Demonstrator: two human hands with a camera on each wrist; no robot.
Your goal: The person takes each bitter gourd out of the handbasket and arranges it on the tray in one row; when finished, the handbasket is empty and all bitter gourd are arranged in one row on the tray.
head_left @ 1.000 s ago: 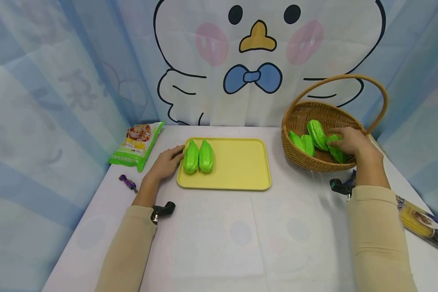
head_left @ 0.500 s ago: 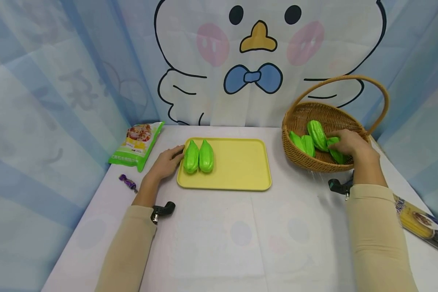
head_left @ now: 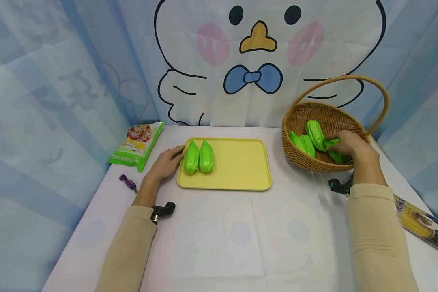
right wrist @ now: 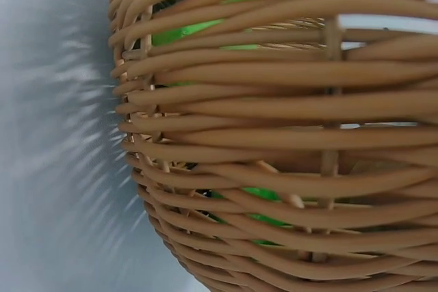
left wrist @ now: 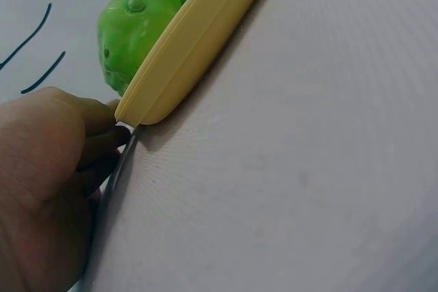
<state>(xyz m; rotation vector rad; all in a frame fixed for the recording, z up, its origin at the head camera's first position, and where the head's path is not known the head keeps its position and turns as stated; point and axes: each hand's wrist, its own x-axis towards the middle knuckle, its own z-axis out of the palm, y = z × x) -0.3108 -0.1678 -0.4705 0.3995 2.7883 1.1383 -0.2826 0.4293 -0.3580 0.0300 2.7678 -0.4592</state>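
In the head view my left hand point(head_left: 166, 163) rests against the left edge of a yellow tray point(head_left: 237, 166), its fingertips touching the rim. Two glossy green toy vegetables point(head_left: 206, 156), ribbed and pointed at one end, lie side by side at the tray's left end. My right hand point(head_left: 350, 145) reaches into a wicker basket point(head_left: 306, 164) and grips one ribbed green vegetable point(head_left: 338, 156), partly hidden under the fingers. Several others like it point(head_left: 315, 134) lie beside it. The right wrist view shows mostly basket weave point(right wrist: 274, 107), with green through the gaps; the hand is out of sight there.
A green and white snack bag point(head_left: 136, 145) and a purple wrapped candy point(head_left: 127, 182) lie left of the tray. The basket's tall handle point(head_left: 365, 77) arches over its opening. A yellow and blue food packet point(head_left: 423, 223) lies by the right forearm. Curtains hang behind the white table.
My right hand has lowered and shifted slightly left in the basket. The vegetables there have nudged a little. My left hand and the tray have stayed still.
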